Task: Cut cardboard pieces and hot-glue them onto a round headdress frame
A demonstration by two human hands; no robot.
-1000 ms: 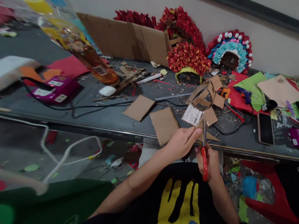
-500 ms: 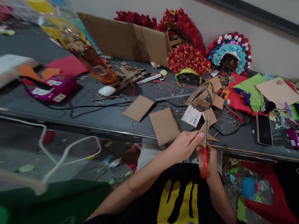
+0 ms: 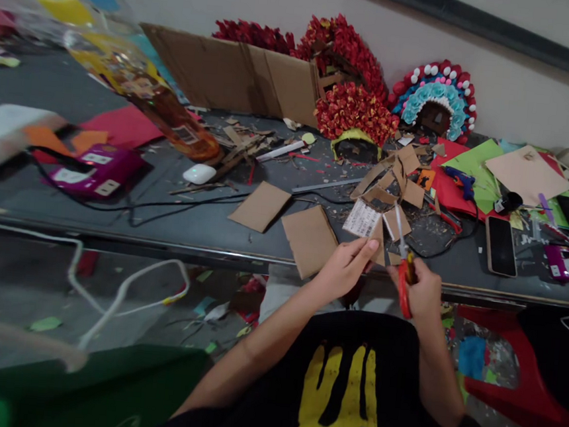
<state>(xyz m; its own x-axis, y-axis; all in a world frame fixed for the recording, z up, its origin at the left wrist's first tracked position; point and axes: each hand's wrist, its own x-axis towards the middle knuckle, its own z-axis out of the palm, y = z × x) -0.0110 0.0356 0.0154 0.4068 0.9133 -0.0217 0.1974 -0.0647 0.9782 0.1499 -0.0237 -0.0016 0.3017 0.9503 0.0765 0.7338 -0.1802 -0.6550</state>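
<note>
My left hand [image 3: 343, 269] pinches a small piece of brown cardboard [image 3: 376, 239] just over the front edge of the dark table [image 3: 203, 230]. My right hand [image 3: 421, 293] is closed round the red handles of a pair of scissors [image 3: 404, 264], whose blades point up and away, just to the right of the cardboard piece. Two flat cardboard rectangles [image 3: 309, 238] lie on the table to the left of my hands. A heap of cardboard strips [image 3: 392, 180] and a white printed label [image 3: 362, 218] lie just beyond them.
Red paper-flower headpieces [image 3: 356, 110] and a blue one [image 3: 437, 97] stand by the wall beside a folded cardboard sheet [image 3: 237, 73]. A phone [image 3: 501, 244], coloured paper [image 3: 478, 165], a glue gun [image 3: 459, 179], a purple box [image 3: 92, 170] and cables lie about. A red chair [image 3: 514, 373] stands at right.
My right hand has swung the scissors to the right, away from the cardboard piece, with the blades now tilted. My left hand keeps hold of the cardboard and has risen slightly.
</note>
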